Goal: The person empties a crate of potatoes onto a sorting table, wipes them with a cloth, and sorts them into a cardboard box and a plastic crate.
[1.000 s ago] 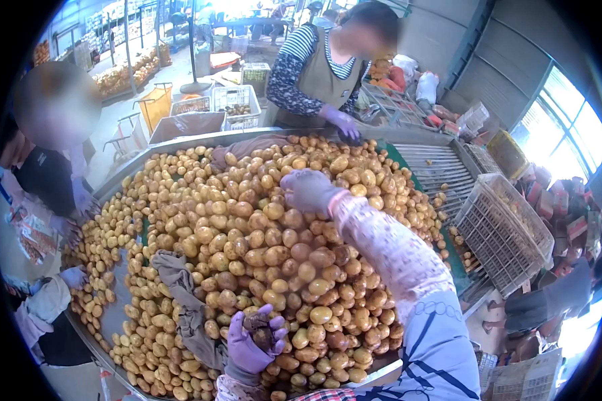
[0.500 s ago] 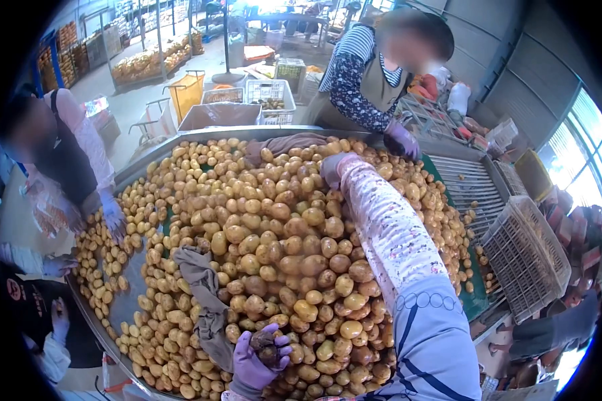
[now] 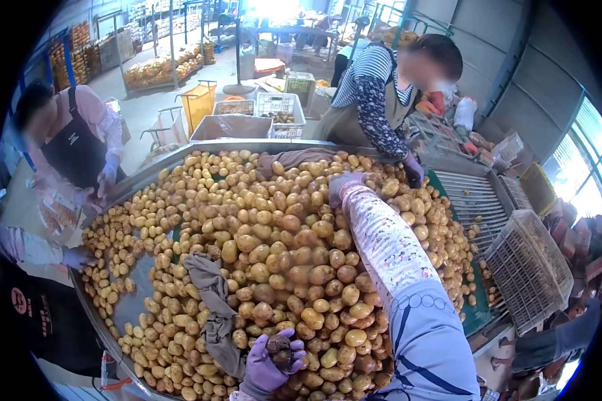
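Observation:
A wide heap of yellow-brown potatoes (image 3: 284,224) fills the sorting table in front of me. My left hand (image 3: 267,367), in a purple glove, is curled palm up around a dark, dirty potato (image 3: 279,353) at the near edge of the heap. My right arm, in a floral sleeve, stretches across the pile. At its end my gloved right hand (image 3: 343,188) rests on potatoes at the far side; its fingers point down and are mostly hidden. A crumpled grey-brown cloth (image 3: 213,301) lies on the potatoes just left of my left hand.
The table's metal rim (image 3: 201,145) runs round the heap. Another cloth (image 3: 294,159) lies at the back. A co-worker (image 3: 374,100) works opposite; others stand at the left. At right are a slatted chute (image 3: 478,200) and a tilted crate (image 3: 532,267). Bins and crates stand behind.
The view has shifted slightly. The co-worker at the far left has drawn both hands back from the potatoes. My left hand still holds the dark potato; my right hand stays at the far side.

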`<state>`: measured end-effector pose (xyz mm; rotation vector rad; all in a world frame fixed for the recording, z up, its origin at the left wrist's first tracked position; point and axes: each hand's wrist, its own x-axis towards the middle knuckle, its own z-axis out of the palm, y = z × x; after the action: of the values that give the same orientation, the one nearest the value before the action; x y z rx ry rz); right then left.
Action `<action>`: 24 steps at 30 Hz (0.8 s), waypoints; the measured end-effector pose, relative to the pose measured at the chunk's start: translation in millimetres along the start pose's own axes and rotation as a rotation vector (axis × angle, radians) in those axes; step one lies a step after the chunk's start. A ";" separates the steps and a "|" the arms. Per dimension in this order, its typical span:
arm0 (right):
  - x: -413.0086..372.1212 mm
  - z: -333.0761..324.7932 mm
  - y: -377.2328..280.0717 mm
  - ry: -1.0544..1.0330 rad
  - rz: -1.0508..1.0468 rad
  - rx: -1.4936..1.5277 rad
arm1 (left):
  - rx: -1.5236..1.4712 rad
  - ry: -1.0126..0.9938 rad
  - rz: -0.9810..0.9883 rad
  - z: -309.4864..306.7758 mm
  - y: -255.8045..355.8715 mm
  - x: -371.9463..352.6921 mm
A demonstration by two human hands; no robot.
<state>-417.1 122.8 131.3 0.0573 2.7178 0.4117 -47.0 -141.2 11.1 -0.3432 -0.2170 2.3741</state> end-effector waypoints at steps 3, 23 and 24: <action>10.8 2.2 4.6 -0.005 -0.037 -0.027 | 0.032 0.007 0.011 0.9 0.2 -2.1; -126.5 -26.0 12.5 -0.314 -0.794 0.666 | -0.047 -0.124 0.124 53.4 -6.5 44.4; -145.1 -19.8 -1.6 -0.277 -0.930 0.656 | 0.008 -0.129 0.159 60.8 -9.5 46.9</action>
<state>-290.7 101.7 202.3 -0.8537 2.1704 -0.6905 -92.7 -105.8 62.6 -0.2104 -0.2479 2.5564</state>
